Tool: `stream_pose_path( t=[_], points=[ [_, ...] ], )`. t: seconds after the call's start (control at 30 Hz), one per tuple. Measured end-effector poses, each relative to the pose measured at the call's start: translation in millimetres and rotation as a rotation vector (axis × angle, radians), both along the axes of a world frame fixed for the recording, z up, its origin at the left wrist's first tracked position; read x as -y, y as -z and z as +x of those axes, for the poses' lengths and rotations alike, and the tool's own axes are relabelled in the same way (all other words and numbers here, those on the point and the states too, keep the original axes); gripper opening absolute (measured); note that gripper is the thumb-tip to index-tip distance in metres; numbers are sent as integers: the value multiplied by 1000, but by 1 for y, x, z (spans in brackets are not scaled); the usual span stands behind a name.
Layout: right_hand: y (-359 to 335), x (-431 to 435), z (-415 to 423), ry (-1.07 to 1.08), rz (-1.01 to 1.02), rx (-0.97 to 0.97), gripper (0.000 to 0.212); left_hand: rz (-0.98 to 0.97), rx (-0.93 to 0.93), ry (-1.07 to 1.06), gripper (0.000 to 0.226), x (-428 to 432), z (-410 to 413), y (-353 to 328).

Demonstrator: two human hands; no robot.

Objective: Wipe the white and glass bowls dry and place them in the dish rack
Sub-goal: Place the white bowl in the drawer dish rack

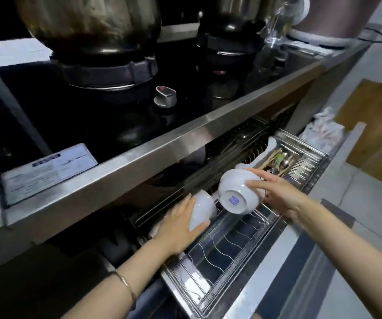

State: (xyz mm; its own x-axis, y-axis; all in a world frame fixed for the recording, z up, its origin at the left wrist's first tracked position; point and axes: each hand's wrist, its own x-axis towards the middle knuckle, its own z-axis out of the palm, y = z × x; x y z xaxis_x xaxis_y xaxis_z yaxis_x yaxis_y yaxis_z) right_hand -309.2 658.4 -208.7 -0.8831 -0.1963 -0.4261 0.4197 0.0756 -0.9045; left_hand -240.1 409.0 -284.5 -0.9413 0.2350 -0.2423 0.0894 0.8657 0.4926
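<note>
A white bowl with a blue mark on its foot is held tilted, base toward me, just above the wire dish rack of the pulled-out drawer. My right hand grips it from the right, fingers curled over its side. A second white bowl lies upside down at the rack's left end, and my left hand holds it with the palm and fingers wrapped over it. No glass bowl shows in the rack.
The steel counter edge overhangs the drawer. Two pots sit on the black stove with a knob. A cutlery tray with chopsticks and spoons fills the drawer's right end. A glass jug stands at the back.
</note>
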Motion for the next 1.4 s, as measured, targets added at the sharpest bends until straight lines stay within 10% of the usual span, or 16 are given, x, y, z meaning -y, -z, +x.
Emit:
stream_pose_path(
  t=[0.8, 1.07, 1.4],
  points=[
    [98, 63, -99, -70, 157, 287, 18, -145, -318, 138, 89, -14, -30, 79],
    [129, 76, -94, -68, 241, 172, 52, -201, -265, 109, 96, -17, -32, 73],
    [132, 74, -93, -76, 201, 169, 45, -237, -218, 94, 100, -25, -40, 68]
  ],
)
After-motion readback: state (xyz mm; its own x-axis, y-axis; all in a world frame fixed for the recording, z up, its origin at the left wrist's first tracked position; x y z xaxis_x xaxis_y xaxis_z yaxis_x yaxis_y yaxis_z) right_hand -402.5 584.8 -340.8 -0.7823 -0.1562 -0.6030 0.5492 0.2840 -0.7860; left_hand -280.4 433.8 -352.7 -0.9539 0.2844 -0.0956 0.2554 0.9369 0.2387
